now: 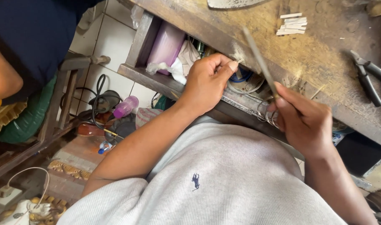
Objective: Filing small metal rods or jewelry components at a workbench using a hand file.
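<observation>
Carefully: your left hand (205, 81) pinches a small piece at the tabletop (324, 54) edge; your right hand (303, 121) fingers clamp the file (259, 58), which may slip onto your thumb.

Two hands (207, 81) (303, 121) — one file (259, 60), one pair of pliers (369, 77).

Tabletop (324, 54) beyond both hands: worn, scratched, matt wood dusted with pale filings. File (259, 58) in the right hand (303, 121): dull grey metal, blurred. Pliers (367, 77) right of that hand: dark matt metal. Strips (291, 25) above it: white, paper-like. Pouch (165, 46) left of the left hand (205, 83): glossy lilac plastic.
</observation>
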